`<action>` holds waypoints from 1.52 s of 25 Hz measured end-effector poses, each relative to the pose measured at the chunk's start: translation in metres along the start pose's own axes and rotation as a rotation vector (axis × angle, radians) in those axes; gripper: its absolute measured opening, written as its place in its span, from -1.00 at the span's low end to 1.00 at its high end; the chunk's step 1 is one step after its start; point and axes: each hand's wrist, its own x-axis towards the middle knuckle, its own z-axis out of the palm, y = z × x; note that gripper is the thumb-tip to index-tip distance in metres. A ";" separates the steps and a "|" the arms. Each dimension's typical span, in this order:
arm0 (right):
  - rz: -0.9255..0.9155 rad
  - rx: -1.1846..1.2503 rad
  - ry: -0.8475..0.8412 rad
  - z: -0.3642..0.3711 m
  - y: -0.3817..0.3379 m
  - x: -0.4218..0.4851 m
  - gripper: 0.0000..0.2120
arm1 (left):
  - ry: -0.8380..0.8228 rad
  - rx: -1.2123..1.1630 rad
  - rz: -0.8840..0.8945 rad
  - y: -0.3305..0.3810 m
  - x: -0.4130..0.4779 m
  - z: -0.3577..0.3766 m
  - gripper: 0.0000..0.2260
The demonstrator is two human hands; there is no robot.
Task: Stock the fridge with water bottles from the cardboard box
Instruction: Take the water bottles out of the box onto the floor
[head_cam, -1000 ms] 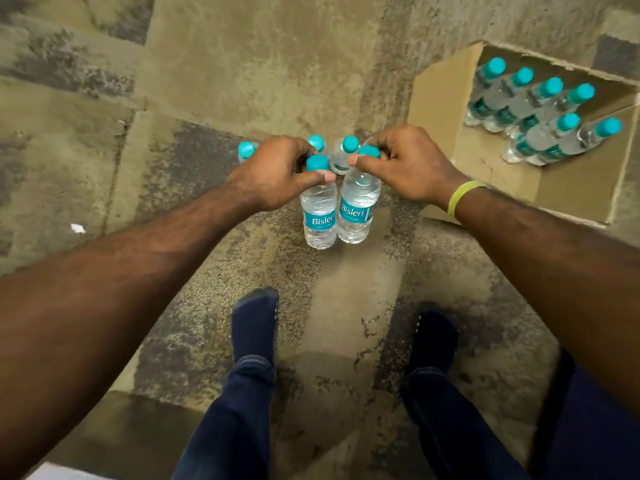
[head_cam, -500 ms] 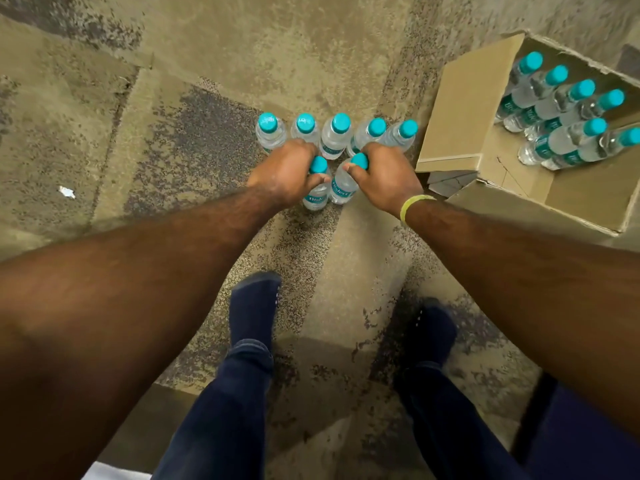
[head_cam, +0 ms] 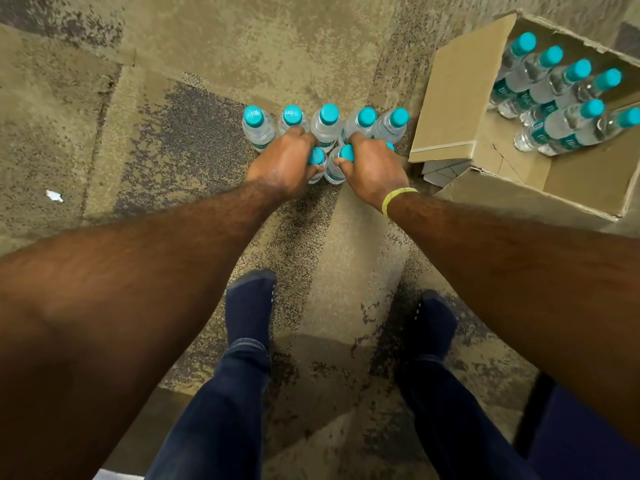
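Note:
Several clear water bottles with teal caps stand in a row (head_cam: 327, 124) on the floor. Just in front of that row, my left hand (head_cam: 284, 162) grips a bottle (head_cam: 317, 161) by its neck and my right hand (head_cam: 372, 168) grips another bottle (head_cam: 337, 164) by its cap; another teal cap shows behind my right hand. Both bottles are down at floor level, side by side. The open cardboard box (head_cam: 446, 109) sits at the upper right and holds several more bottles (head_cam: 554, 98) lying on their sides.
My two feet in dark socks (head_cam: 249, 306) and blue trousers stand on the worn, patchy floor below the hands. A small white scrap (head_cam: 54, 195) lies at the left. A torn box flap (head_cam: 485, 195) juts toward my right wrist.
Both hands have gone down and forward with their bottles, from hanging above the floor to floor level right in front of the standing row.

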 end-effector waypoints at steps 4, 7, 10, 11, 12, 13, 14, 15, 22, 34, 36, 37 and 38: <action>-0.007 -0.001 -0.009 0.000 0.004 -0.003 -0.64 | 0.023 -0.022 -0.018 0.001 0.003 -0.001 -0.69; -0.011 0.013 -0.041 -0.002 0.007 -0.004 -0.59 | 0.022 -0.027 -0.021 0.004 0.003 -0.002 -0.66; -0.009 0.029 -0.056 -0.008 0.011 -0.007 -0.52 | 0.007 -0.020 -0.033 0.004 -0.001 -0.004 -0.61; -0.007 0.049 -0.044 -0.012 0.014 -0.010 -0.51 | -0.010 -0.007 -0.035 0.004 -0.003 -0.006 -0.57; 0.000 0.074 -0.027 -0.016 0.019 -0.014 -0.51 | -0.023 0.009 -0.032 0.004 -0.005 -0.007 -0.55; 0.010 0.102 -0.006 -0.021 0.025 -0.018 -0.52 | -0.026 0.027 -0.023 0.003 -0.008 -0.010 -0.53; 0.023 0.135 0.016 -0.027 0.033 -0.023 -0.54 | -0.018 0.048 -0.006 0.004 -0.010 -0.013 -0.53; 0.040 0.168 0.043 -0.033 0.044 -0.028 -0.56 | -0.006 0.075 0.021 0.006 -0.011 -0.016 -0.55; 0.178 0.165 0.166 -0.078 0.134 -0.060 -0.64 | 0.012 0.281 0.221 0.056 0.016 -0.023 -0.57; 0.515 0.178 0.252 -0.118 0.283 -0.044 -0.56 | -0.030 0.363 0.437 0.226 0.137 0.012 -0.43; 0.572 0.161 0.279 -0.130 0.309 -0.037 -0.52 | -0.048 0.373 0.455 0.253 0.155 0.018 -0.43; 0.601 0.152 0.285 -0.138 0.323 -0.033 -0.50 | -0.055 0.364 0.466 0.267 0.162 0.023 -0.43; 0.635 0.143 0.275 -0.144 0.336 -0.029 -0.47 | -0.075 0.350 0.484 0.280 0.171 0.028 -0.44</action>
